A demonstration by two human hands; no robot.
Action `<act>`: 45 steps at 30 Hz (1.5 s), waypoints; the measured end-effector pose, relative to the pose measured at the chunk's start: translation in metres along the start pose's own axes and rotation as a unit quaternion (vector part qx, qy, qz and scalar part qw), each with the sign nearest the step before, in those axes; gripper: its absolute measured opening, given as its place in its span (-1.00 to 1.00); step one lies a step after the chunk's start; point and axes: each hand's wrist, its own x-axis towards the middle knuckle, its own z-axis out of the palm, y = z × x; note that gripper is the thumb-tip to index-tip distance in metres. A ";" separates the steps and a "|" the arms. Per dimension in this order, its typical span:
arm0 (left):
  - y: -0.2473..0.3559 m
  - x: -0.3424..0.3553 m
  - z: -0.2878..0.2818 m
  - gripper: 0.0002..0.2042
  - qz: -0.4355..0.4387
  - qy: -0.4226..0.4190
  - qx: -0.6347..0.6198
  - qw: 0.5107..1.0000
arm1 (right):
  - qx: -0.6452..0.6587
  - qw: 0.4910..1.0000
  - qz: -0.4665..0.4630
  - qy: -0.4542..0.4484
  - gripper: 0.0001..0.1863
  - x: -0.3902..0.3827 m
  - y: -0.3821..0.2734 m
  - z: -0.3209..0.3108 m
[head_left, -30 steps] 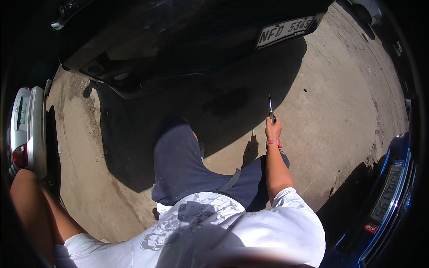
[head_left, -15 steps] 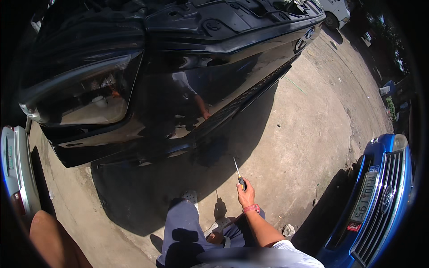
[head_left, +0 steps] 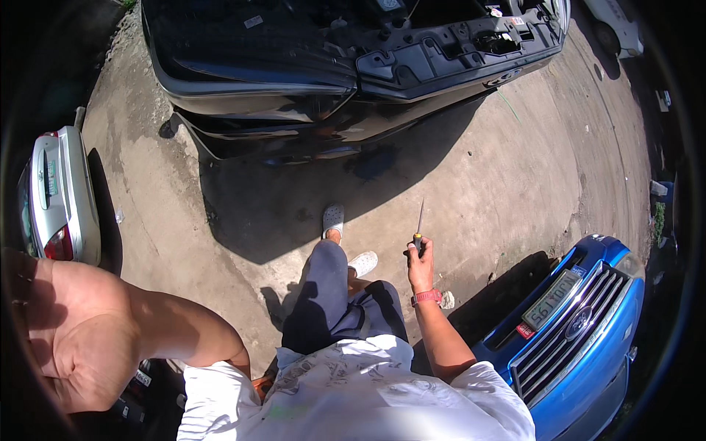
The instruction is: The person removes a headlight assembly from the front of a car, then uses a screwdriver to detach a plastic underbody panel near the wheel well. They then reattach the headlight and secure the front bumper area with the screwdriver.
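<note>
1. Right hand (head_left: 421,266): its grip is closed around the handle of a screwdriver (head_left: 418,229), held out in front of the body with the thin shaft pointing up and forward, toward the black car (head_left: 309,88).
2. Left hand (head_left: 70,334): raised close to the camera at the left, palm bare and fingers spread; it holds nothing and touches nothing.
3. Position of the tool: the screwdriver is in the air above the concrete ground (head_left: 515,169), well apart from the black car's open engine bay and from the blue car (head_left: 581,331) at the person's right.
4. Footing: the person stands in light slip-on shoes (head_left: 334,219) at the edge of the black car's shadow. A dark patch (head_left: 371,163) lies on the concrete just ahead; whether it is wet cannot be told. If it is oily, a step onto it could slide.
5. Risk from the tip: the bare shaft leads the hand. A stumble with the tool carried point-first could drive the tip into the black car's paint or into the person.
6. Risk from clearance: the blue car's grille stands near the right elbow; a backward swing of that arm could knock it.
7. Risk from the hold: the handle sits in the fingers of one hand only, so a jolt could drop the tool on the concrete.
</note>
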 end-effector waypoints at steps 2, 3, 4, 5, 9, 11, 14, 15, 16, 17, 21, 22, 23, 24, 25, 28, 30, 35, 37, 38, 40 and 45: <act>-0.033 -0.073 -0.014 -0.40 -0.163 -0.102 0.194 0.962 | 0.078 0.997 -0.016 -0.004 -0.66 -0.001 -0.030 -0.005; -0.035 -0.106 -0.027 -0.47 -0.220 -0.187 0.254 0.923 | 0.060 0.998 -0.027 0.003 -0.69 -0.006 -0.044 -0.009; -0.038 -0.136 -0.042 -0.53 -0.297 -0.225 0.301 0.878 | 0.077 0.996 -0.035 0.000 -0.72 -0.010 -0.058 -0.009; -0.034 -0.154 -0.064 -0.57 -0.312 -0.326 0.386 0.804 | 0.104 0.994 -0.035 0.001 -0.74 -0.025 -0.070 -0.013; -0.069 -0.212 -0.094 -0.51 -0.293 -0.456 0.407 0.735 | 0.170 0.984 -0.049 0.015 -0.80 -0.020 -0.141 -0.004; -0.095 -0.217 -0.093 -0.42 -0.281 -0.496 0.396 0.720 | 0.144 0.987 -0.070 0.019 -0.80 -0.008 -0.185 0.004; -0.132 -0.224 -0.089 -0.41 -0.244 -0.520 0.397 0.715 | 0.129 0.990 -0.049 0.022 -0.77 0.014 -0.245 0.018; -0.142 -0.223 -0.089 -0.42 -0.255 -0.543 0.403 0.691 | 0.163 0.984 -0.069 0.010 -0.79 0.024 -0.268 0.025; -0.153 -0.224 -0.090 -0.42 -0.260 -0.559 0.399 0.679 | 0.172 0.982 -0.075 -0.015 -0.80 0.037 -0.287 0.029; -0.160 -0.222 -0.092 -0.43 -0.267 -0.578 0.395 0.662 | 0.182 0.979 -0.076 -0.042 -0.80 0.043 -0.307 0.029; -0.181 -0.223 -0.100 -0.51 -0.268 -0.618 0.387 0.630 | 0.138 0.982 -0.128 -0.019 -0.75 0.073 -0.370 0.036; -0.187 -0.223 -0.101 -0.53 -0.264 -0.628 0.387 0.622 | 0.111 0.984 -0.141 -0.007 -0.74 0.079 -0.383 0.033; -0.191 -0.225 -0.102 -0.53 -0.265 -0.633 0.383 0.618 | 0.087 0.979 -0.182 0.008 -0.73 0.087 -0.392 0.033; -0.195 -0.228 -0.102 -0.53 -0.262 -0.640 0.382 0.612 | 0.055 0.980 -0.191 0.020 -0.79 0.094 -0.402 0.030; -0.199 -0.230 -0.102 -0.52 -0.255 -0.641 0.382 0.615 | 0.014 0.977 -0.212 0.033 -0.82 0.103 -0.412 0.027; -0.204 -0.236 -0.101 -0.54 -0.271 -0.650 0.368 0.607 | -0.078 0.956 -0.277 0.057 -0.84 0.132 -0.433 0.023; -0.204 -0.237 -0.099 -0.56 -0.335 -0.649 0.368 0.575 | -0.132 0.932 -0.334 0.051 -0.80 0.153 -0.446 0.021; -0.200 -0.239 -0.086 -0.59 -0.313 -0.616 0.383 0.613 | -0.267 0.858 -0.437 -0.051 -0.77 0.197 -0.472 0.018; -0.199 -0.240 -0.083 -0.59 -0.359 -0.601 0.403 0.590 | -0.305 0.849 -0.419 -0.106 -0.83 0.210 -0.477 0.017; -0.198 -0.241 -0.083 -0.59 -0.356 -0.601 0.405 0.590 | -0.324 0.842 -0.409 -0.134 -0.86 0.216 -0.479 0.017; -0.197 -0.243 -0.085 -0.59 -0.343 -0.608 0.411 0.587 | -0.335 0.830 -0.419 -0.152 -0.90 0.223 -0.482 0.017; -0.188 -0.248 -0.094 -0.63 -0.387 -0.606 0.419 0.555 | -0.350 0.826 -0.408 -0.171 -0.92 0.225 -0.485 0.022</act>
